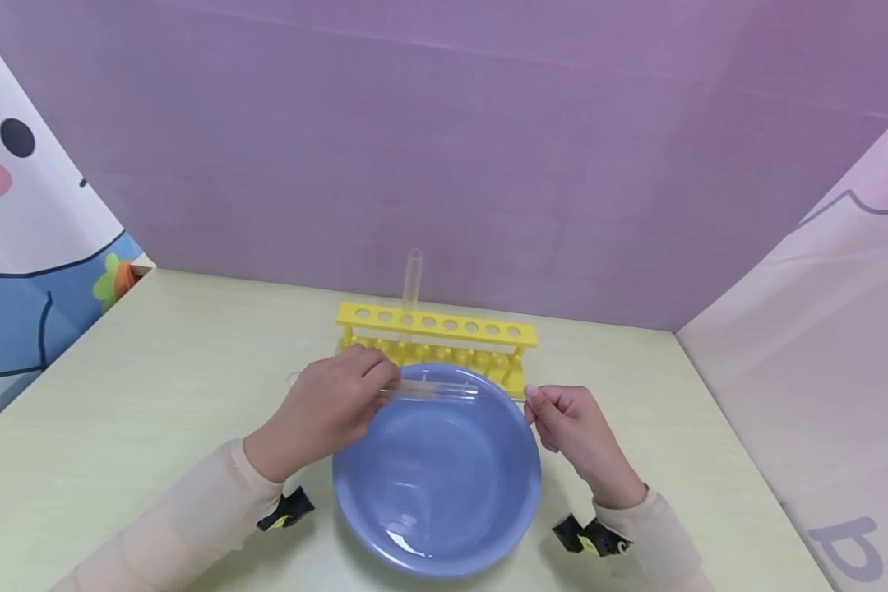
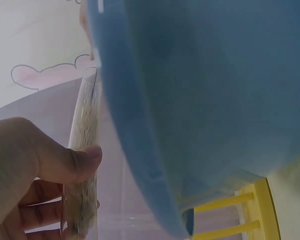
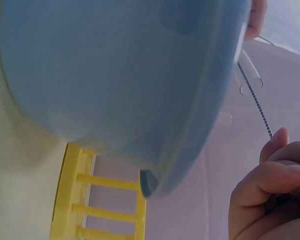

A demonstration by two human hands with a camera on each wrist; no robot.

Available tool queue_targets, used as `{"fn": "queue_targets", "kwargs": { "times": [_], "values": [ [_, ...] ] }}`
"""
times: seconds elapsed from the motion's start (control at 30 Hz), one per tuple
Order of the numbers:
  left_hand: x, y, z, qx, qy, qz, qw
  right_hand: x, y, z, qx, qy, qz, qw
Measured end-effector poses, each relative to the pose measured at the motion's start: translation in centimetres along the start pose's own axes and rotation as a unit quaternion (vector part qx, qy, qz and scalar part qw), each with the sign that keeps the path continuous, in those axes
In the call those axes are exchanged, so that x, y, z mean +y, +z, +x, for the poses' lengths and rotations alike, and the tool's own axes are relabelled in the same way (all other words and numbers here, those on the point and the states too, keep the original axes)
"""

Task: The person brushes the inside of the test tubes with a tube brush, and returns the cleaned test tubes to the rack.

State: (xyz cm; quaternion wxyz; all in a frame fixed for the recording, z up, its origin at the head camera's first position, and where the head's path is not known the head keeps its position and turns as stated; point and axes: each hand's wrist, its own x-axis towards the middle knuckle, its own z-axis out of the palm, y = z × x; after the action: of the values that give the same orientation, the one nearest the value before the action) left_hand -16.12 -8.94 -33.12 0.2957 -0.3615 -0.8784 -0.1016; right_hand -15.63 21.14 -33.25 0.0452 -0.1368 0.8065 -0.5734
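My left hand point(image 1: 333, 399) grips a clear test tube point(image 1: 444, 391), held sideways above the far part of a blue basin point(image 1: 440, 469). The tube's mouth points right. Inside it, the pale bristles of a test tube brush point(image 2: 86, 122) show in the left wrist view. From the mouth runs the brush's twisted wire handle point(image 3: 257, 105). My right hand point(image 1: 575, 432), just beyond the basin's right rim, pinches the handle between thumb and fingers. The handle's far end is hidden in the right hand.
Behind the basin stands a yellow test tube rack point(image 1: 481, 330) with a row of holes. Another clear test tube point(image 1: 413, 279) stands upright in it. The pale table point(image 1: 215, 353) meets a purple backdrop point(image 1: 444, 164), with printed curtains at both sides.
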Motion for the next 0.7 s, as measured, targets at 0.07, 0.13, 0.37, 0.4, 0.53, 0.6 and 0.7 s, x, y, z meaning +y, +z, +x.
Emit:
{"fn": "queue_targets", "kwargs": {
  "times": [0.07,0.13,0.37,0.4,0.53,0.6,0.7],
  "values": [
    [0.1,0.1,0.1,0.001,0.002,0.004,1.0,0.0,0.2,0.0,-0.002,-0.001,0.005,1.0],
    [0.2,0.2,0.1,0.006,0.006,0.006,0.9999,0.0,0.3,0.0,-0.005,0.001,0.007,1.0],
    [0.7,0.8,0.3,0.031,0.034,0.029,0.9985,-0.1,0.8,0.3,-0.007,0.02,0.014,1.0],
    [0.7,0.8,0.3,0.035,0.039,0.033,0.9981,-0.1,0.9,0.3,-0.006,0.023,0.013,1.0],
    [1.0,0.9,0.5,0.043,0.048,0.039,0.9972,-0.2,1.0,0.4,-0.006,0.032,0.012,0.999],
    [1.2,0.8,0.6,0.042,0.049,0.041,0.9971,-0.3,1.1,0.4,-0.008,0.036,0.015,0.999],
    [1.5,0.8,0.8,0.041,0.053,0.045,0.9967,-0.3,1.1,0.5,-0.008,0.044,0.023,0.999]
  ]
}}
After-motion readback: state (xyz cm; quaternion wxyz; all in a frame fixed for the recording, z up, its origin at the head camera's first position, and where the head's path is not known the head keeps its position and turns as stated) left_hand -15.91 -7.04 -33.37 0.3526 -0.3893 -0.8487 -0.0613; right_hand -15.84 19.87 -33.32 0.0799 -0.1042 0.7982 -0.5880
